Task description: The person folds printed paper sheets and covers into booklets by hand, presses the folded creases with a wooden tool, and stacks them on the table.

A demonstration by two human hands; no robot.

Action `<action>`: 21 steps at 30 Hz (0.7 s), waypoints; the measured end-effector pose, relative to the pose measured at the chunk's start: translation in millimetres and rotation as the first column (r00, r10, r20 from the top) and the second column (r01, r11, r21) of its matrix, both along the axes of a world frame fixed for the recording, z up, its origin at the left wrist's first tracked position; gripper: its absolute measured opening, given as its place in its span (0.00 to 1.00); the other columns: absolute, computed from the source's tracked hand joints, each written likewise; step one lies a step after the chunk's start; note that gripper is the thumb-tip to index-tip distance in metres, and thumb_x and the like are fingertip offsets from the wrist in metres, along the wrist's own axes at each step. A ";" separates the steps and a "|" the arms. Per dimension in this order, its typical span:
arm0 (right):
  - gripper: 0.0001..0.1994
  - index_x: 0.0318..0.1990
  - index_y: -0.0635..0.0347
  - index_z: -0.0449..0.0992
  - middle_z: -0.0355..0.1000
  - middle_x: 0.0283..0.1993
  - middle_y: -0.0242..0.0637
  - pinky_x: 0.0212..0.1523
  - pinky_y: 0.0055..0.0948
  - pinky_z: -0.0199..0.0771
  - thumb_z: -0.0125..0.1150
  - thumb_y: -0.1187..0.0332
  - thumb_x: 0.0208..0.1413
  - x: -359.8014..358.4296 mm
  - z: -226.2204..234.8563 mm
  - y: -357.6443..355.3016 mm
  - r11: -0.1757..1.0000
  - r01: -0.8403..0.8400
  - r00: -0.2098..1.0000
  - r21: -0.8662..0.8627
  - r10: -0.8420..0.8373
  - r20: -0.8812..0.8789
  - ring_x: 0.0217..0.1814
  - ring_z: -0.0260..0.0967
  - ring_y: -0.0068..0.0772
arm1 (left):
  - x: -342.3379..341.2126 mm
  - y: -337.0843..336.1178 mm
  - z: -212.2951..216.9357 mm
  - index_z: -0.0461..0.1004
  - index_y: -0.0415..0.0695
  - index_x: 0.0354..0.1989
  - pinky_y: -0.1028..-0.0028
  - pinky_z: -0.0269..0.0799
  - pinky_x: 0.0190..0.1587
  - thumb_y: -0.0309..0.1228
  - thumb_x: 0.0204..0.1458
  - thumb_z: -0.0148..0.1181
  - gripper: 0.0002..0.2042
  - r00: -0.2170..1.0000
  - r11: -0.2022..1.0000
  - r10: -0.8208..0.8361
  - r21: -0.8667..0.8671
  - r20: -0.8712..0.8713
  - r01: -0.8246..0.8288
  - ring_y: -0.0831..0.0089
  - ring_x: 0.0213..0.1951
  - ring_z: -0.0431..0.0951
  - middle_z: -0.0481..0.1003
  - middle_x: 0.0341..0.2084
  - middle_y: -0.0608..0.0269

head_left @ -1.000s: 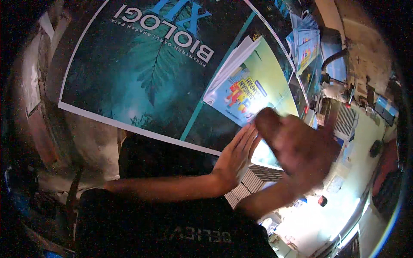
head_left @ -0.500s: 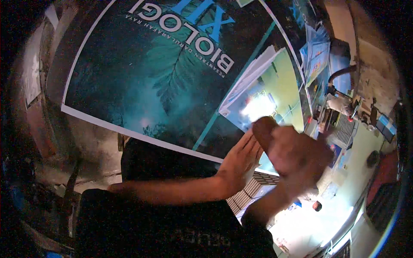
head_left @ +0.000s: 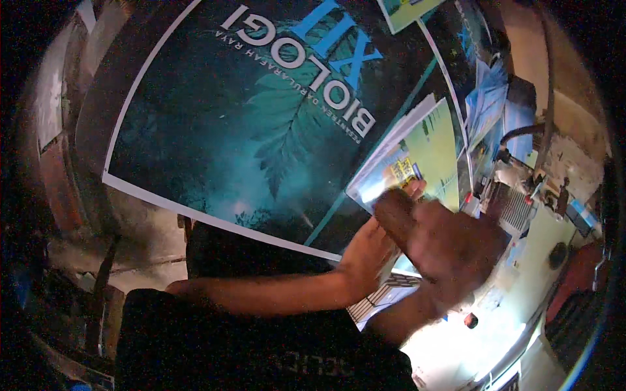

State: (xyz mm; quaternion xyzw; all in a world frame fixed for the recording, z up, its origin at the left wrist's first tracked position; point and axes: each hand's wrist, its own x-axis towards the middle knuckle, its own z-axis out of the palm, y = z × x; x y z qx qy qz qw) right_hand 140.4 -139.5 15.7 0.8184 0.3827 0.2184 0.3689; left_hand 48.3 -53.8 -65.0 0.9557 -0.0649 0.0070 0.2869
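A booklet with a glossy green, yellow and blue cover (head_left: 440, 146) lies at an angle on a large dark teal printed sheet (head_left: 195, 143) with a white border and a leaf picture. My left hand (head_left: 370, 244) rests at the booklet's near edge. Lit fingertips show on the cover beyond my right hand, seemingly the left hand's, stretched out; the rest of its fingers are hidden. Over the booklet's near corner, my right hand (head_left: 447, 238) crosses in front of the left. Motion smears it, and I cannot make out whether its fingers hold anything.
More glossy printed papers (head_left: 489, 98) are piled at the right, past the sheet's edge. A green-yellow printed piece (head_left: 407, 13) lies at the far edge. Cluttered tools (head_left: 515, 179) stand further right. Below right is a brightly lit floor (head_left: 450, 352).
The sheet and booklet have shifted slightly right and down in view. My left hand has slid further under the right, and fingertips now show on the cover. Glare on the cover has shrunk.
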 end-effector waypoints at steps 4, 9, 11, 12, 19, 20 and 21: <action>0.15 0.32 0.64 0.75 0.71 0.26 0.35 0.29 0.26 0.71 0.55 0.60 0.61 -29.6 -4.3 80.2 0.430 0.539 0.838 0.724 -0.361 -0.409 0.24 0.70 0.29 | -2.7 27.9 17.7 0.59 0.47 0.67 0.60 0.41 0.71 0.36 0.51 0.52 0.31 0.956 0.935 -0.208 -0.330 -0.208 0.132 0.60 0.70 0.51 0.57 0.68 0.60; 0.14 0.38 0.62 0.73 0.73 0.28 0.37 0.36 0.30 0.73 0.52 0.58 0.63 8.4 43.5 168.3 0.581 0.787 0.331 -0.209 -0.683 -0.651 0.30 0.74 0.36 | 6.2 16.2 6.5 0.57 0.46 0.69 0.59 0.35 0.72 0.43 0.56 0.47 0.31 0.870 0.911 -0.371 -0.311 -0.325 0.272 0.64 0.72 0.47 0.54 0.70 0.62; 0.14 0.41 0.60 0.72 0.75 0.28 0.38 0.39 0.32 0.75 0.51 0.57 0.64 25.4 49.4 167.5 0.468 0.540 0.184 -0.700 -0.876 -0.445 0.33 0.76 0.39 | 8.8 9.7 9.6 0.53 0.46 0.71 0.58 0.30 0.73 0.47 0.60 0.43 0.32 0.897 0.922 -0.388 -0.084 -0.214 0.378 0.65 0.73 0.45 0.51 0.71 0.62; 0.15 0.41 0.60 0.72 0.75 0.28 0.38 0.40 0.33 0.75 0.51 0.56 0.64 33.5 53.2 156.3 0.394 0.424 0.159 -0.815 -0.919 -0.361 0.34 0.76 0.40 | 15.8 21.7 25.7 0.50 0.45 0.72 0.57 0.27 0.73 0.47 0.61 0.40 0.32 0.935 0.952 -0.286 0.047 -0.209 0.302 0.62 0.73 0.43 0.50 0.72 0.60; 0.20 0.36 0.66 0.75 0.67 0.17 0.34 0.23 0.27 0.67 0.50 0.55 0.65 9.4 22.8 137.4 0.107 0.869 0.488 0.484 -0.016 -0.873 0.16 0.65 0.23 | 0.4 4.0 20.5 0.46 0.36 0.71 0.55 0.26 0.73 0.50 0.66 0.31 0.34 0.949 0.968 -0.182 0.124 -0.259 0.219 0.58 0.73 0.41 0.46 0.72 0.53; 0.20 0.35 0.66 0.74 0.66 0.16 0.34 0.22 0.26 0.66 0.50 0.55 0.65 10.2 17.2 133.9 0.202 0.832 0.512 0.516 0.077 -0.856 0.15 0.64 0.22 | -3.2 -0.9 10.3 0.55 0.35 0.66 0.53 0.32 0.73 0.47 0.62 0.38 0.31 0.987 0.998 -0.070 0.002 -0.143 0.071 0.55 0.70 0.49 0.56 0.66 0.48; 0.20 0.34 0.67 0.74 0.65 0.15 0.34 0.21 0.25 0.65 0.50 0.56 0.65 14.5 13.7 127.3 0.284 0.780 0.533 0.558 0.167 -0.830 0.14 0.63 0.20 | 1.5 -0.4 5.7 0.64 0.35 0.62 0.51 0.37 0.72 0.43 0.59 0.45 0.28 0.998 0.988 0.056 -0.143 -0.025 -0.059 0.51 0.67 0.57 0.65 0.60 0.44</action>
